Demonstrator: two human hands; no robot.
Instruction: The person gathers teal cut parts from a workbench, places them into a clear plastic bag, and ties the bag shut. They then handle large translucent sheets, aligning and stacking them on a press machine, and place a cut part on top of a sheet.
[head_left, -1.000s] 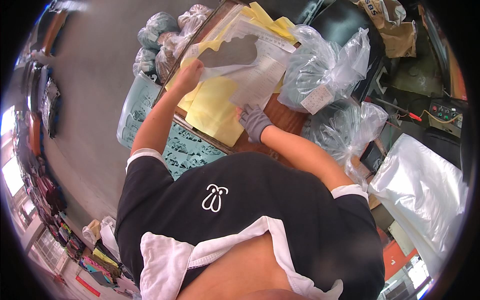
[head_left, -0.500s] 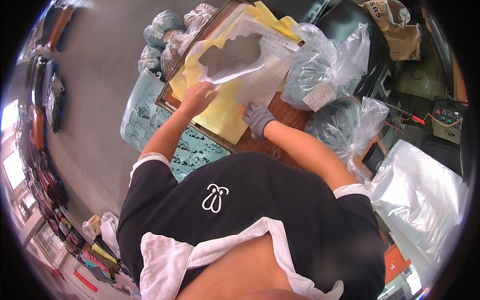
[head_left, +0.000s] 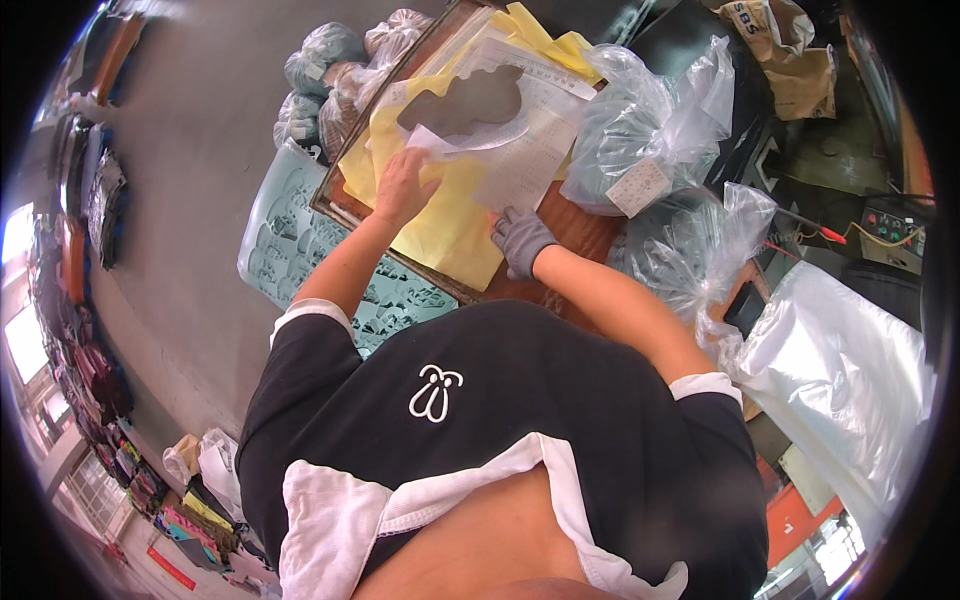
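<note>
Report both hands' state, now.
Left hand: open, thumb apart, fingertips at the raised corner of the white paper.
Right hand: gloved, at the printed sheet's near edge; pinching or pressing cannot be told.

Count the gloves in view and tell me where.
1: a grey glove, worn on the right hand. The left hand is bare. Others may be hidden from view.

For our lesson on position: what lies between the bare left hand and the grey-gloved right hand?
In the head view, thin yellow sheets lie between the left hand and right hand.
</note>
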